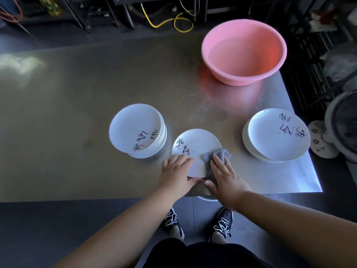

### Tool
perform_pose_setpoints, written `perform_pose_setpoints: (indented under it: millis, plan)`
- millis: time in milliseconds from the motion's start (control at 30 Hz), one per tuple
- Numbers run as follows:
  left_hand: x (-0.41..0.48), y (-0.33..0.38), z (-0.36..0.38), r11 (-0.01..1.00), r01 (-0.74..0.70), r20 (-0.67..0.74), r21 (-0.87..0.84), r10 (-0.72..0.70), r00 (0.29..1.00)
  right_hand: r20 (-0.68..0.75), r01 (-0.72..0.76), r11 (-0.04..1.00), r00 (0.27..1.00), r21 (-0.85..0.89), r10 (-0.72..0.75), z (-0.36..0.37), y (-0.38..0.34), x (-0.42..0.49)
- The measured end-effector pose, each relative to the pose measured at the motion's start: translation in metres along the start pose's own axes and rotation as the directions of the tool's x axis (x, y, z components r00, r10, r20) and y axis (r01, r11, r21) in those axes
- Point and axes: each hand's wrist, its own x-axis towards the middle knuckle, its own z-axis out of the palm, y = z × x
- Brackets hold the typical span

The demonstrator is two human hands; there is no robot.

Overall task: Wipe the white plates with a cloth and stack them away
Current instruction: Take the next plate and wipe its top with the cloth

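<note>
Off to the left of your left fingers stands a tall stack of plates [135, 130], its top plate tilted, close enough to reach without stepping. Your left hand [176, 171] lies on the near-left rim of the single white plate [197, 146], fingers nearly straight and pressing down, thumb along the near rim; whether the thumb hooks under it I cannot tell. That hold likely keeps the plate from sliding or spinning under the wipe. The plate sits on the steel table [77, 93] between your two hands, near the front edge, so watch that it does not creep toward you. Your right hand [224, 173] lies flat and spread on the grey cloth [222, 152], pressing it onto the plate's right side, with a fold showing beyond your fingertips. Further right of those fingers a lower stack [276, 134] sits near the table's right edge, with bare steel between it and your plate. Beyond your fingertips the pink basin [243, 53] stands well apart, with open room to move.
</note>
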Motion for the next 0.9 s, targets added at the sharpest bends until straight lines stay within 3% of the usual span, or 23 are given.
perform_pose_setpoints:
  millis: [133, 267, 433, 667, 800, 900]
  plan:
    - [0.015, -0.033, -0.01, 0.997, -0.075, 0.037, 0.026, 0.074, 0.997, -0.039, 0.039, 0.998, 0.998, -0.044, -0.041, -0.035, 0.03, 0.041]
    - [0.016, -0.028, -0.001, 0.997, -0.059, 0.014, -0.046, 0.059, 0.998, -0.048, -0.073, 0.997, 0.996, -0.012, 0.072, -0.018, 0.006, 0.04]
    - [0.005, -0.015, 0.01, 0.993, -0.022, -0.05, -0.12, 0.017, 0.999, 0.072, -0.114, 0.993, 0.991, 0.005, 0.114, 0.023, -0.031, 0.001]
    - [-0.001, -0.011, 0.016, 0.996, -0.009, -0.088, -0.092, 0.0, 0.996, -0.266, -0.038, 0.998, 0.964, -0.041, 0.026, 0.006, 0.003, 0.051]
    - [0.001, -0.011, 0.018, 0.992, 0.012, -0.096, -0.129, -0.024, 0.995, -0.433, 0.093, 0.988, 0.891, -0.121, -0.137, 0.041, 0.006, 0.029]
    - [0.003, -0.01, 0.014, 0.988, 0.027, -0.058, -0.154, -0.037, 0.998, -0.552, 0.225, 0.971, 0.8, -0.084, -0.233, 0.038, 0.007, 0.024]
